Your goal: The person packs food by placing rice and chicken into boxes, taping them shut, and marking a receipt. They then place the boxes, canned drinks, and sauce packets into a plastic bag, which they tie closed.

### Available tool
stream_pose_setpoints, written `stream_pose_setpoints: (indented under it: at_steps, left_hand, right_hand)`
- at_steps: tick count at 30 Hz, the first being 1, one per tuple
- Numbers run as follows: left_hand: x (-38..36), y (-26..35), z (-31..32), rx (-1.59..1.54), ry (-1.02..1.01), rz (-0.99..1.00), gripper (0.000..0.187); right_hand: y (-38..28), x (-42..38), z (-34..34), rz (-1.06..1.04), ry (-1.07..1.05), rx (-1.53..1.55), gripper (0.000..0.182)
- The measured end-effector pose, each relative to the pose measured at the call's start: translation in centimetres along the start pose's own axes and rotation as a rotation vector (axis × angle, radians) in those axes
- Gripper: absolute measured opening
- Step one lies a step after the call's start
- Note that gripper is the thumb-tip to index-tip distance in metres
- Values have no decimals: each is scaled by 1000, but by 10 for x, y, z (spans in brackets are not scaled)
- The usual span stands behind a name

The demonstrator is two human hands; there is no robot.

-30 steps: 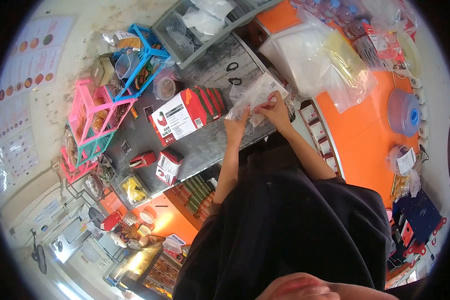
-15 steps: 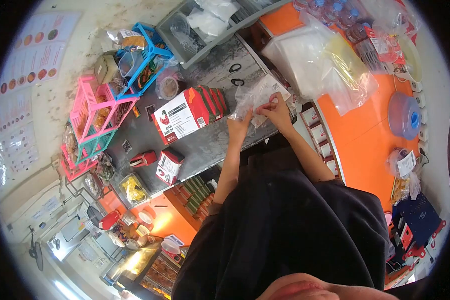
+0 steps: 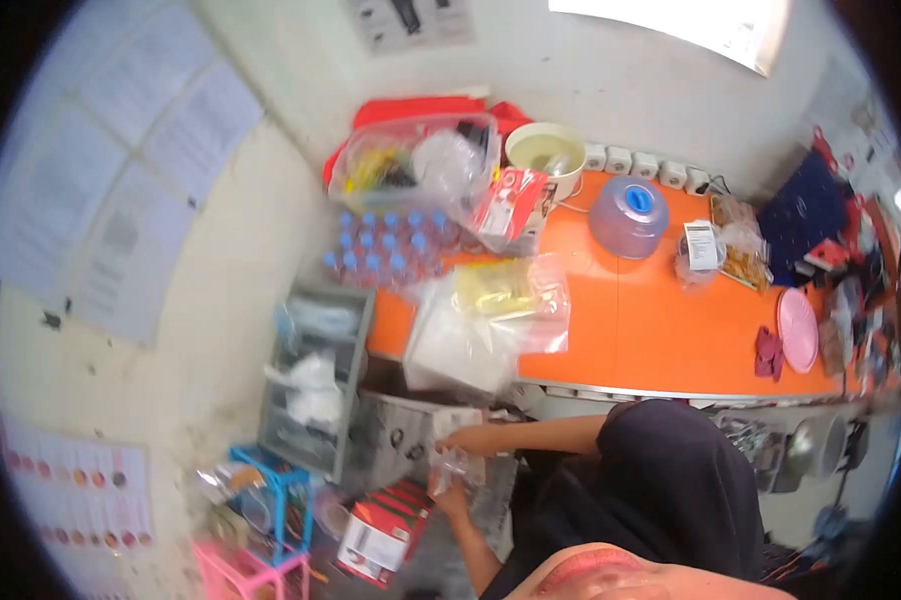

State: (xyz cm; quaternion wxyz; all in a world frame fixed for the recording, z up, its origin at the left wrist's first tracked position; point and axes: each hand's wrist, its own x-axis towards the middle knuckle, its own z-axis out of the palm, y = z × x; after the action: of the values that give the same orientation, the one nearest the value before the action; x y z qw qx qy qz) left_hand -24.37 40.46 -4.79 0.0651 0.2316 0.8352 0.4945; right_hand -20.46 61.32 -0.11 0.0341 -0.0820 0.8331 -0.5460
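the right hand (image 3: 467,440) lies low over the grey counter (image 3: 395,440), its fingers drawn together on the upper edge of a clear bag (image 3: 455,468); the view is blurred, so how tight the pinch is cannot be told. the left hand (image 3: 450,495) sits just below it, touching the bag's lower part, and whether its fingers are closed or spread cannot be told. the bag hangs crumpled between the two hands, over the counter's near edge.

just left of the left hand lies a red and white box (image 3: 382,532), tilted on the counter. further left stand a blue rack (image 3: 265,495) and a pink rack (image 3: 250,578) against the wall. above the hands a grey tray (image 3: 315,390) holds white packets. up and to the right of it, clear plastic packs (image 3: 480,325) are stacked at the edge of an orange table (image 3: 660,330). on that table stand a blue domed lid (image 3: 627,218), a white bowl (image 3: 545,152), a pink plate (image 3: 798,330) and, near the wall, a batch of blue-capped bottles (image 3: 380,250).
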Motion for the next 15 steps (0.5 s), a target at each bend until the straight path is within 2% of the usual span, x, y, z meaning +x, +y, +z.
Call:
stream_pose_setpoints:
  at_steps: [2,3,5,6,8,9,11,12,14,15]
  left_hand:
    - [8,39,3,-108,-26,-74,29]
    - [15,58,-1,-101,-37,-42,29]
    - [22,90,-5,-85,-149,-127,27]
    - [21,101,-9,-80,-165,-110,27]
    - [14,114,-12,72,-89,-160,31]
    - [9,96,-9,77,-98,-148,31]
    - [-5,38,-4,291,-120,-9,44]
    - [-21,49,-17,302,-124,7,44]
    - [-44,77,-34,309,85,234,64]
    - [-52,82,-37,286,161,236,64]
  right_hand:
    - [32,1,28,-265,99,-57,38]
    - [25,-2,29,-277,129,-68,38]
    - [0,-13,38,-8,285,-224,56]
    - [-8,-11,42,-4,308,-225,56]
    - [-18,-8,48,248,493,-196,59]
    - [-21,-8,50,249,509,-193,59]
    - [-28,-5,52,315,509,-129,62]
    - [-34,-6,50,307,527,-121,62]
    - [-43,-18,30,78,314,-550,57]
    - [-48,-26,24,71,330,-565,57]
